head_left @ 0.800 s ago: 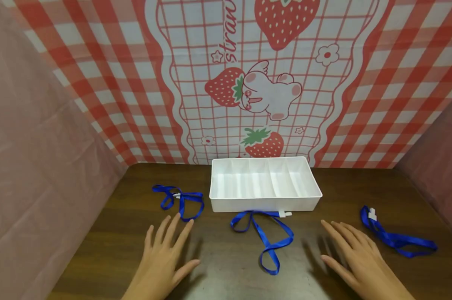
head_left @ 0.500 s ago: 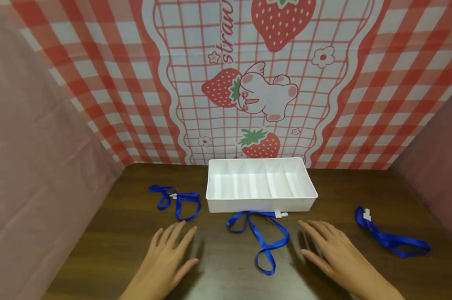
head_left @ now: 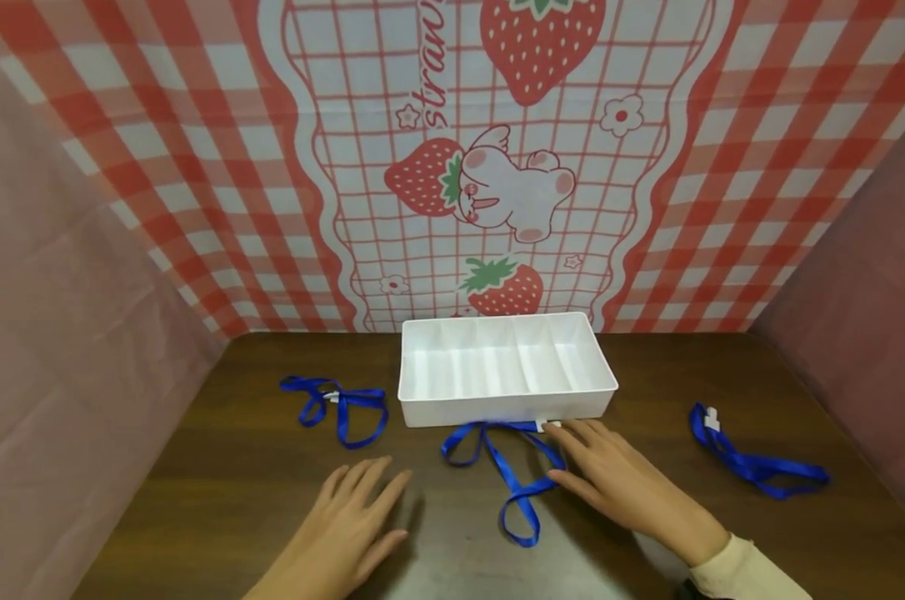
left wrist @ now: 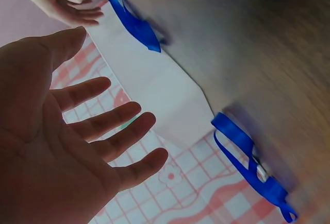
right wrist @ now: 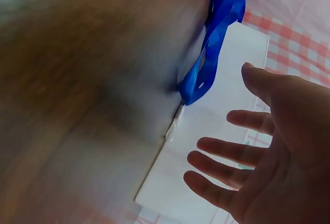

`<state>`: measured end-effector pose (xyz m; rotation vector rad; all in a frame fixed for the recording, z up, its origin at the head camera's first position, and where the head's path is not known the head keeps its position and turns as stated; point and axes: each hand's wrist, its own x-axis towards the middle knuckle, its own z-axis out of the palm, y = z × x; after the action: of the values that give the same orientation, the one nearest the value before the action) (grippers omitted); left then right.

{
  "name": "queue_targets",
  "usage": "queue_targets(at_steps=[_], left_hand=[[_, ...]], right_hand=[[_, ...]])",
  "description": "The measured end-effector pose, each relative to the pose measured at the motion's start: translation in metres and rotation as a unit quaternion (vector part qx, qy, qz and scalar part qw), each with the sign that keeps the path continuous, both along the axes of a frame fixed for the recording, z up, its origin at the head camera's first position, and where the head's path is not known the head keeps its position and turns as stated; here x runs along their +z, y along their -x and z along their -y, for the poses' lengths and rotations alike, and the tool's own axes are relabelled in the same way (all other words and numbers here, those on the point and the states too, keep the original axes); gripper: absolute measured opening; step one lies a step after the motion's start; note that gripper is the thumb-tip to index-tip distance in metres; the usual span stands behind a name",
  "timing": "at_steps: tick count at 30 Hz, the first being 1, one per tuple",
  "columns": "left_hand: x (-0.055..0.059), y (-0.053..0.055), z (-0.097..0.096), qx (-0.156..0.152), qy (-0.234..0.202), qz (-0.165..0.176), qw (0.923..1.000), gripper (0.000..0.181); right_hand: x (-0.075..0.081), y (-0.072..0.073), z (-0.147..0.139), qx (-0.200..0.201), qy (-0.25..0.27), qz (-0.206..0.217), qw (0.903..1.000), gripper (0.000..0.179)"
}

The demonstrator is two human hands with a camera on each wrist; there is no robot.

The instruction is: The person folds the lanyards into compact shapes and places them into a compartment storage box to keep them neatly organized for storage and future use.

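Note:
My right hand (head_left: pixel 621 479) hovers with spread fingers over the right side of the middle blue lanyard (head_left: pixel 523 492), its fingertips right by the white clip. In the right wrist view that lanyard (right wrist: pixel 206 59) and its white clip (right wrist: pixel 175 123) lie along the white box's side, and no finger is curled round them. My left hand (head_left: pixel 347 529) is held over the table's front left, fingers apart and holding nothing. A second blue lanyard (head_left: pixel 343 408) lies beyond it at the left. The white box (head_left: pixel 508 408), divided into several compartments, stands behind the middle lanyard.
A third blue lanyard (head_left: pixel 752 462) with a white clip lies at the right of the dark wooden table (head_left: pixel 220 483). A red checked cloth with strawberries (head_left: pixel 497 183) hangs behind the box. Pink cloth (head_left: pixel 70 375) borders the left side; more hangs at the right.
My right hand has moved left from beside the right lanyard to over the middle one. The left hand has drawn back slightly from the left lanyard. The head view has shifted a little right.

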<state>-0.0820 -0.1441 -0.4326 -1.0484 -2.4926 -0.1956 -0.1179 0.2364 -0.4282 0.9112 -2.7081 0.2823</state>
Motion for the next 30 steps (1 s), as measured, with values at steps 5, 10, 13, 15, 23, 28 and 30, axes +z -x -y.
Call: queue_targets(at_steps=[5,10,13,15,23,28,30], left_hand=[[0.003,0.003,-0.008,-0.018,0.01,0.015,0.9997,0.061],[0.005,0.007,-0.017,-0.031,0.018,0.027,0.999,0.058],[0.006,0.009,-0.021,-0.039,0.02,0.028,0.9987,0.058],[0.006,0.011,-0.024,-0.045,0.018,0.026,0.9985,0.059],[0.006,0.017,-0.037,-0.066,0.021,0.034,0.997,0.058],[0.006,0.023,-0.046,-0.077,0.015,0.035,0.9963,0.055],[0.007,0.026,-0.05,-0.084,0.009,0.032,0.9959,0.054]], right_hand=[[-0.001,0.006,0.01,0.001,-0.01,0.038,0.9992,0.053],[-0.005,0.01,0.016,0.023,-0.014,0.032,0.9991,0.05],[-0.008,0.012,0.019,0.033,-0.021,0.022,0.999,0.048],[-0.009,0.012,0.021,0.039,-0.028,0.013,0.9988,0.044],[-0.013,0.011,0.022,0.05,-0.031,-0.02,0.9981,0.02],[-0.01,0.006,0.024,0.055,-0.023,-0.029,0.9978,0.017],[-0.008,0.002,0.026,0.062,-0.017,-0.03,0.9975,0.018]])
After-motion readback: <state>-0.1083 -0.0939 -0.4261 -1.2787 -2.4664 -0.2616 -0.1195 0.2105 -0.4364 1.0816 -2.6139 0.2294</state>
